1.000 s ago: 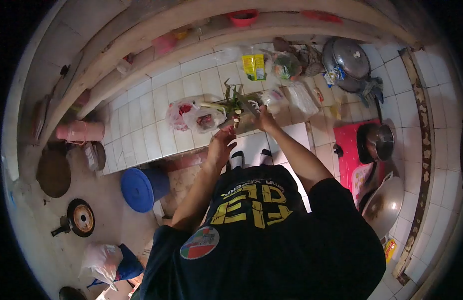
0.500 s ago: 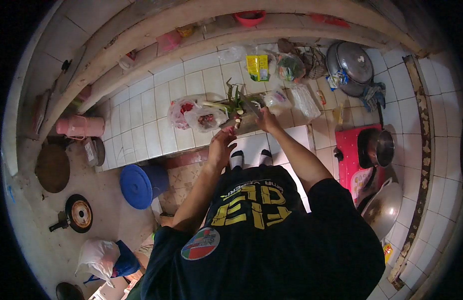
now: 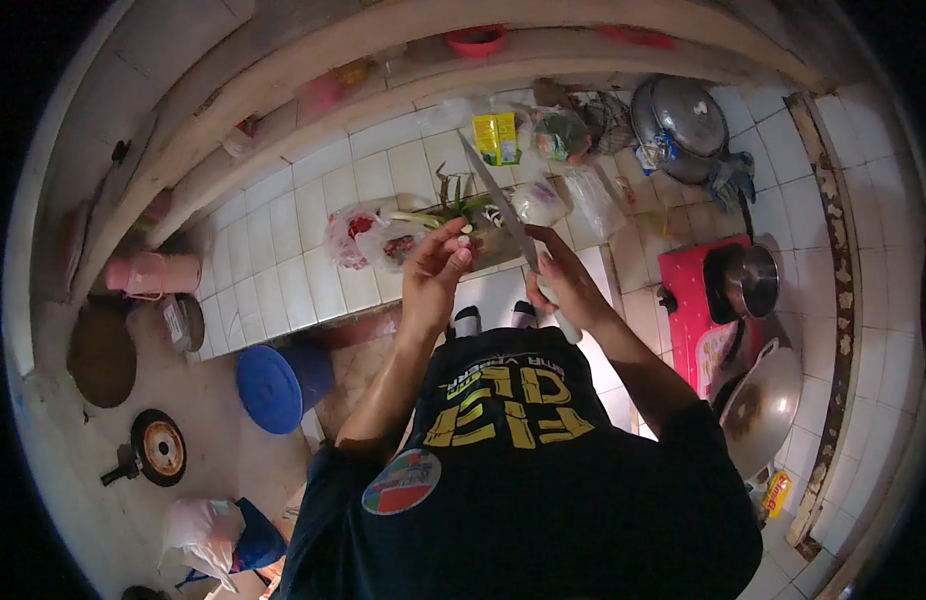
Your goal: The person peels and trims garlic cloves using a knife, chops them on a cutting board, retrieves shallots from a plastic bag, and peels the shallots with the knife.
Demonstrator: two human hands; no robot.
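My right hand (image 3: 565,278) is wrapped round the pale handle of a kitchen knife (image 3: 505,205), its long blade slanting up and left above the counter. Beside the blade, my left hand (image 3: 433,275) pinches a small pale clove-like piece (image 3: 467,231); its exact kind is too small to tell. Just beyond the fingers lie green leafy stalks (image 3: 457,200) with white stems. A clear plastic bag (image 3: 390,243) with small reddish things in it sits left of them, near another bag (image 3: 348,232) holding something red. A dark cutting surface (image 3: 495,247) lies partly hidden under the hands.
At the back are a yellow packet (image 3: 496,138), bagged vegetables (image 3: 561,133) and a large lidded pot (image 3: 688,115). A red stove (image 3: 688,300) with a saucepan (image 3: 753,282) and a wok (image 3: 765,410) stands right. A blue bucket (image 3: 273,390) and pink thermos (image 3: 153,273) are left.
Both hands have come up from the cutting surface towards my body. The knife now points up and away, and my left hand has turned, showing the small pale piece at its fingertips.
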